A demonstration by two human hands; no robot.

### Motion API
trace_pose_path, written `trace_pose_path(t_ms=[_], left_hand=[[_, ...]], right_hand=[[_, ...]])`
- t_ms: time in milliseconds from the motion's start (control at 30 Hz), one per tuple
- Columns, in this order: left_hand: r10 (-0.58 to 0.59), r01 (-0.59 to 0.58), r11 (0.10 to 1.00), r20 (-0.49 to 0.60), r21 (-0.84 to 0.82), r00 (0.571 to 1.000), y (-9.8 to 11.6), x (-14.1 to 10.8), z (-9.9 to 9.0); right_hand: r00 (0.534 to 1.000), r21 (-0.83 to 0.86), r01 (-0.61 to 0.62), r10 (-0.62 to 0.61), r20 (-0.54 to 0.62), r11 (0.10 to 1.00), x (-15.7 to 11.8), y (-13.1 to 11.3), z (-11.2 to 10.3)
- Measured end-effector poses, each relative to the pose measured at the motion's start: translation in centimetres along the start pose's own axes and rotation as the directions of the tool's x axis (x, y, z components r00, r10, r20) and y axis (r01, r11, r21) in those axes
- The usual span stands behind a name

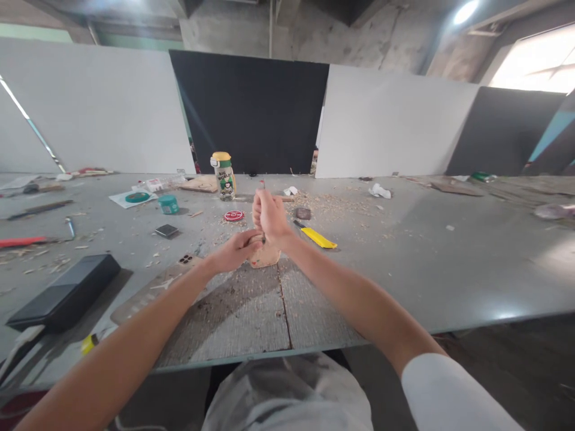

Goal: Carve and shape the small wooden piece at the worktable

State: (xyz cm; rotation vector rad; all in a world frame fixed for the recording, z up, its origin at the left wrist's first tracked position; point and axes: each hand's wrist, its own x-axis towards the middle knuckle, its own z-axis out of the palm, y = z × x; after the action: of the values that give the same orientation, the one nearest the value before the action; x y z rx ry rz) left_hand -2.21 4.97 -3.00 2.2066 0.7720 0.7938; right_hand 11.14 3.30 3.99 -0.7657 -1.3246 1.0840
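right hand (269, 220): grip closed in a fist round a thin tool (262, 184), held upright; reddish top end shows above the fist, lower end meets the wood below. exact kind of tool cannot be told, mostly hidden by the fingers.

left hand (233, 250): grip clamped on the left side of a pale piece of wood (266, 258), thumb close by the tool's lower end. wood lies near the middle of the desk (404, 257), right under the fist, by a dark seam.

close by, right: yellow knife (320, 237), lying slantwise; brown block (302, 213) just beyond it. wood shavings (335, 206) scattered behind and to the right.

beyond the hands: red disc (234, 215), flat; bottle (225, 182) with yellow lid, upright.

left side: teal jar (168, 205), small black square (166, 230), large black box (67, 290) nearer the front edge.
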Motion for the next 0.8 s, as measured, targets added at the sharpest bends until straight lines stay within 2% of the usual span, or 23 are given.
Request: trace_pose_path(t_ms=[133, 533, 733, 800], left_hand=[[0.011, -0.011, 0.999, 0.012, -0.042, 1.0, 0.41, -0.06, 0.1], [0.004, -0.003, 0.997, 0.013, -0.074, 1.0, -0.05, -0.06, 0.15], [-0.003, 0.004, 0.999, 0.035, -0.039, 0.999, -0.01, -0.11, 0.09], [0.004, -0.003, 1.0, 0.028, -0.023, 1.0, -0.05, -0.13, 0.07]], right_hand=[[0.999, 0.082, 0.013, -0.01, -0.039, 0.997, 0.35, 0.19, -0.07], [0.999, 0.143, -0.039, 0.042, -0.017, 0.989, 0.07, -0.04, -0.01], [0.993, 0.137, 0.076, -0.088, 0.082, 0.988, 0.1, -0.23, -0.68], [0.992, 0.136, 0.092, -0.103, 0.078, 0.986, -0.04, 0.27, -0.78]])
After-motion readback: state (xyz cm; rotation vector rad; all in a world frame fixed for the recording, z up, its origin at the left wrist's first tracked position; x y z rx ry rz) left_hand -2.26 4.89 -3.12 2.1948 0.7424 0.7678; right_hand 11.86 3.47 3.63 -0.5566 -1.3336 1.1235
